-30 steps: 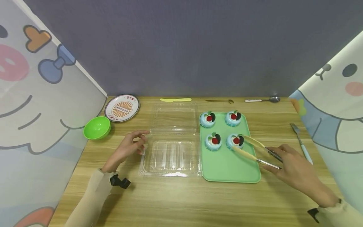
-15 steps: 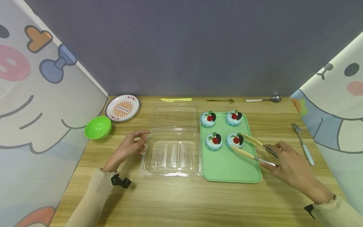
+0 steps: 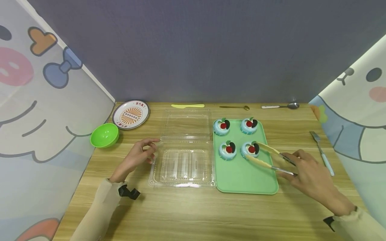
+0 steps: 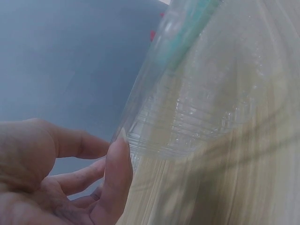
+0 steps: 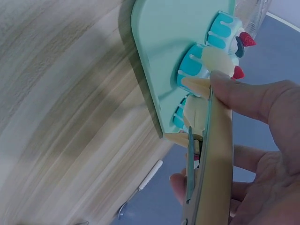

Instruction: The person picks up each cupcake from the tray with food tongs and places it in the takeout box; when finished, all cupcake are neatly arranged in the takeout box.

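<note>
My right hand (image 3: 312,180) grips a pair of food tongs (image 3: 271,166) with metal arms and cream tips. The spread tips stand on either side of the front right blue cupcake (image 3: 245,152), one of several topped with a red berry, a dark cookie and a leaf. These cupcakes sit on a green tray (image 3: 241,182). In the right wrist view, my thumb presses along one arm of the tongs (image 5: 216,164). My left hand (image 3: 138,155) pinches the left edge of an opened clear plastic container (image 3: 184,184) between thumb and index finger; the left wrist view shows this pinch.
A green bowl (image 3: 104,135) and a printed plate (image 3: 131,114) stand at the back left. Along the back lie a yellow knife (image 3: 187,106), a thin gold spoon (image 3: 234,107) and a spoon with a white handle (image 3: 280,106). A fork (image 3: 322,152) lies at the right.
The right hand and tongs have shifted slightly to the left, the tips still around the same cupcake. The left hand stays at the container's edge.
</note>
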A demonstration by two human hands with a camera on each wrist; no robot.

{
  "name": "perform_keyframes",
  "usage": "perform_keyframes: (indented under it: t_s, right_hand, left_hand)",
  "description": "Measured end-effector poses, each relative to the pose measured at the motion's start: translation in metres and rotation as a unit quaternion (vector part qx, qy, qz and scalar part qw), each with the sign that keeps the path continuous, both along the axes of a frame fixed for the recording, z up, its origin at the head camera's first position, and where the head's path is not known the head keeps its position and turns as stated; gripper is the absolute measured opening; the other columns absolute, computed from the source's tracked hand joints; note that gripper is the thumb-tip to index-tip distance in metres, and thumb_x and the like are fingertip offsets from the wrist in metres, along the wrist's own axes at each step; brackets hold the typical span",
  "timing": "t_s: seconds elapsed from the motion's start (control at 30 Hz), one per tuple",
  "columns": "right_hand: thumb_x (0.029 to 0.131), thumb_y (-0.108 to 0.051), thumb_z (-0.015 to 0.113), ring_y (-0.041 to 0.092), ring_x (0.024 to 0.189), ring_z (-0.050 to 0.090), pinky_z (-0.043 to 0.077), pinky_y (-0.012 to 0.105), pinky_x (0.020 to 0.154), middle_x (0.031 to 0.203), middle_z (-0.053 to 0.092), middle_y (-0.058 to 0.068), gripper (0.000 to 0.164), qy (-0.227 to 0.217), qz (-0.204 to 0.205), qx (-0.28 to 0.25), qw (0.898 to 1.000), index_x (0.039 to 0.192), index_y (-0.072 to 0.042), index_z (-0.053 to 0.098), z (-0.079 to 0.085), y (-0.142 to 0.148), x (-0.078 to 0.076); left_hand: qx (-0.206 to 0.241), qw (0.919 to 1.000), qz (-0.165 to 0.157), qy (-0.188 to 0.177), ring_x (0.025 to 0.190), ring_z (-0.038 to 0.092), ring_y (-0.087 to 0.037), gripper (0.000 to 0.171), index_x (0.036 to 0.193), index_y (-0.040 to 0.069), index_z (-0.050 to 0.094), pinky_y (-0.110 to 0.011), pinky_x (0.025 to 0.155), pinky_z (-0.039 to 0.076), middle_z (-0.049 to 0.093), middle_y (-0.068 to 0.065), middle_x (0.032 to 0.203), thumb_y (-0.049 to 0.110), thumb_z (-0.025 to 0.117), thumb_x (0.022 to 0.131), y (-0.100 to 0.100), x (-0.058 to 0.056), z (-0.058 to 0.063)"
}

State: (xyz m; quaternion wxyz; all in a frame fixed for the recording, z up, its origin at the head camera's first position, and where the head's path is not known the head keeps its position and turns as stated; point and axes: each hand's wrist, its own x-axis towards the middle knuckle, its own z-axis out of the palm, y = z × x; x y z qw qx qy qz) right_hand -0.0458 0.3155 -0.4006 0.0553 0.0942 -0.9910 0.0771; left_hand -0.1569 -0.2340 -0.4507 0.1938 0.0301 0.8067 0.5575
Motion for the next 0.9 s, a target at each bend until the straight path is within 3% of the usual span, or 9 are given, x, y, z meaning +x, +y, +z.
perform_keyframes:
  t_s: [0.13,0.33,0.53,0.7,0.9]
  right_hand:
    - [0.072,-0.042,0.084,0.012,0.058,0.044,0.027,0.019,0.035,0.107,0.062,0.017,0.068,0.006,0.000,0.014,1.000,0.128,-0.009,0.064,0.004,0.002,-0.002]
    - [0.071,-0.040,0.085,0.017,0.066,0.051,0.029,0.022,0.036,0.105,0.060,0.014,0.069,0.010,-0.002,0.012,1.000,0.129,-0.011,0.062,0.013,0.004,-0.006]
    - [0.066,-0.037,0.088,0.024,0.066,0.055,0.028,0.022,0.037,0.104,0.059,0.016,0.070,0.071,0.024,0.002,0.997,0.126,-0.010,0.064,0.035,-0.001,-0.015]
    - [0.067,-0.041,0.087,0.026,0.073,0.058,0.030,0.024,0.038,0.101,0.062,0.012,0.070,0.114,0.038,0.001,0.993,0.127,-0.013,0.066,0.054,-0.019,-0.025]
    - [0.067,-0.041,0.088,0.023,0.073,0.059,0.032,0.021,0.040,0.102,0.062,0.009,0.070,0.114,0.077,-0.006,0.990,0.128,-0.014,0.066,0.061,-0.060,-0.037]
  left_hand:
    - [0.002,1.0000,0.000,0.000,0.069,0.062,-0.014,0.042,0.140,0.003,0.048,-0.028,0.056,0.060,0.051,-0.022,0.112,0.007,0.050,0.099,-0.001,0.001,0.000]
    - [0.005,1.0000,0.002,0.000,0.068,0.062,-0.014,0.041,0.140,0.003,0.048,-0.028,0.056,0.060,0.050,-0.023,0.112,0.008,0.050,0.099,-0.001,0.002,-0.001]
    - [0.002,1.0000,0.002,0.000,0.069,0.062,-0.015,0.041,0.140,0.003,0.048,-0.028,0.056,0.060,0.051,-0.024,0.113,0.008,0.050,0.099,-0.001,0.003,0.000]
    - [0.001,1.0000,0.001,0.002,0.068,0.062,-0.015,0.041,0.141,0.003,0.047,-0.030,0.056,0.060,0.051,-0.027,0.114,0.008,0.049,0.100,-0.001,0.003,0.001]
    - [-0.002,1.0000,-0.001,0.003,0.069,0.062,-0.015,0.041,0.140,0.003,0.048,-0.028,0.056,0.060,0.052,-0.025,0.113,0.008,0.050,0.100,0.000,0.000,0.001]
